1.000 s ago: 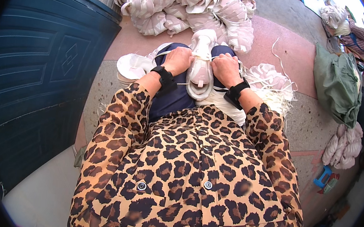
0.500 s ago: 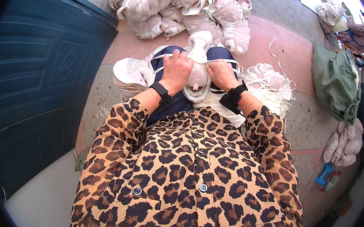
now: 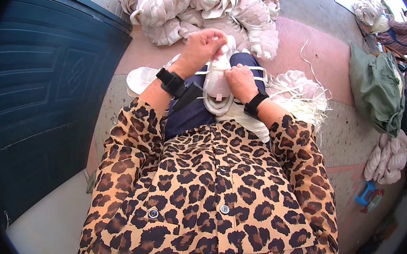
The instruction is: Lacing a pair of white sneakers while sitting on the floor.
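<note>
We judge the shoe (image 3: 215, 82) light, pliable; hold its sides. Right hand (image 3: 243, 83): fingers closed at its edge. Left hand (image 3: 200, 51): grip, we cannot tell.

shoe (image 3: 216, 83) partly hidden by hands (image 3: 240, 83), bundle pile (image 3: 169, 3) cropped above

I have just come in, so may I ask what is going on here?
A person in a leopard-print shirt has a pale shoe between the legs. The left hand is raised near its far end, fingers curled; the right hand is at its right side, near the lacing. Whether either hand pinches a lace is too small to tell. A white lace crosses the right leg, and pale bundles lie piled ahead.
</note>
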`<action>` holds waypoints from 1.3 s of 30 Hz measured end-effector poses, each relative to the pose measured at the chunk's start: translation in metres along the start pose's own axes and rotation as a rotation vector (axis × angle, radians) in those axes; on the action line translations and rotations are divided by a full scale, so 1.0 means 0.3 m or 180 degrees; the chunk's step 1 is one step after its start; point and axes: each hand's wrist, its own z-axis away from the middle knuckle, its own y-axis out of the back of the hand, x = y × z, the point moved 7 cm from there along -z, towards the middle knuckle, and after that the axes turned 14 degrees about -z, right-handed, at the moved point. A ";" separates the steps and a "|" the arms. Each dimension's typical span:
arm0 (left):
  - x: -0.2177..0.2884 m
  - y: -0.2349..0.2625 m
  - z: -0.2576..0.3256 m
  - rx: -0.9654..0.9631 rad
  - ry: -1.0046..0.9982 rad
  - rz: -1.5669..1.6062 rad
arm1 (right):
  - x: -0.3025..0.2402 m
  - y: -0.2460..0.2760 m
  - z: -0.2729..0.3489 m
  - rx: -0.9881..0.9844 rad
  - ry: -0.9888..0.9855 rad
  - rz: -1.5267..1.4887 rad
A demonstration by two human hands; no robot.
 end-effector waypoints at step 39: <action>-0.187 -0.151 0.077 0.0180 -0.0447 -0.3497 | 0.053 0.023 0.044 0.0062 -0.0687 -0.1846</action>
